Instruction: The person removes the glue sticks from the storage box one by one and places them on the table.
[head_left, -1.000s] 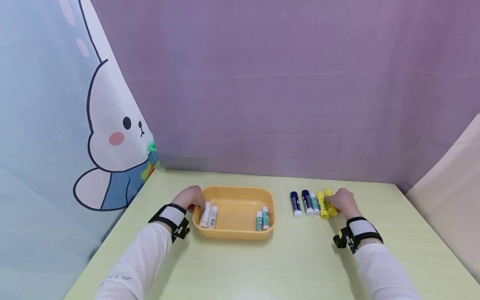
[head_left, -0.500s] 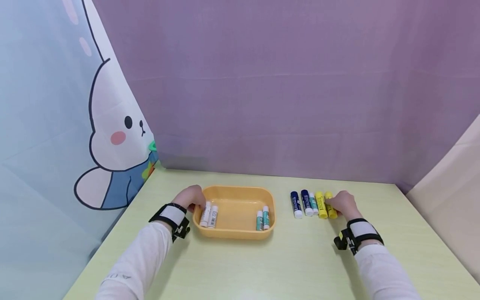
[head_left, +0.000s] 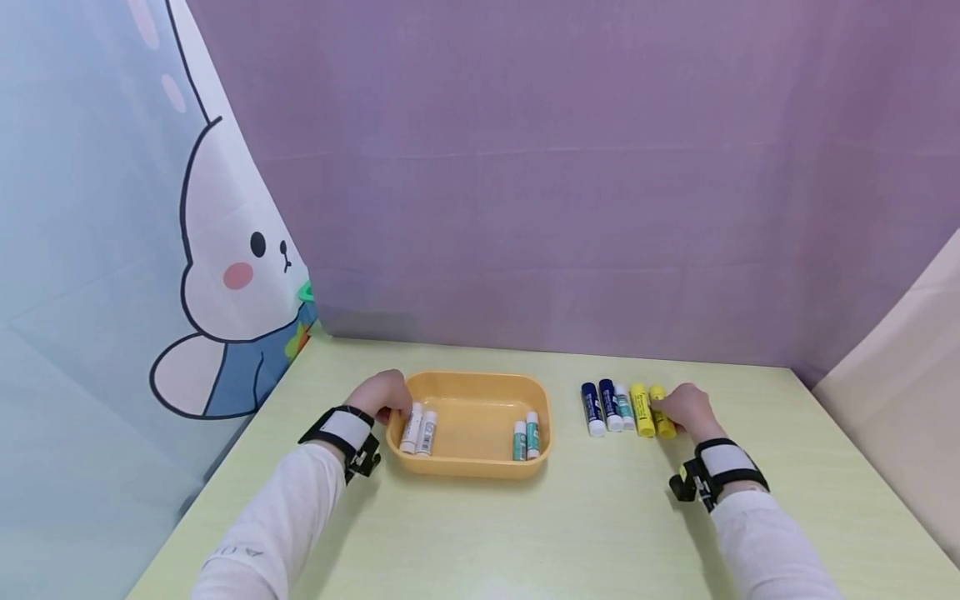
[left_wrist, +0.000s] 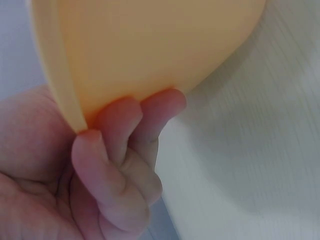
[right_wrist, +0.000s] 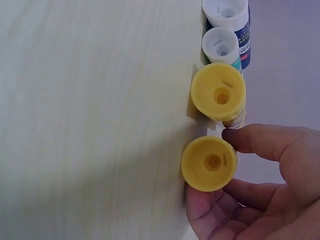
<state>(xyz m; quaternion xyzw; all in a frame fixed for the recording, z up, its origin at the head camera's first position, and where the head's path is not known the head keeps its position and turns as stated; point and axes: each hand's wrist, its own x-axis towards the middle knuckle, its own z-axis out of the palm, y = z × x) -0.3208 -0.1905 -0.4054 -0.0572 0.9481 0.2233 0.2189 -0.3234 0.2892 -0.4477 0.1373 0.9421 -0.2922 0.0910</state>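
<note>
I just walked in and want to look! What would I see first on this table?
First you'd see the orange tray in the middle of the green table, with four little sticks lying inside it; the left hand grips its left rim. To the right, a neat row of glue sticks lies on the table, blue, teal and yellow, and the right hand pinches the end yellow glue stick. On the left hangs a curtain with a big white bunny.
</note>
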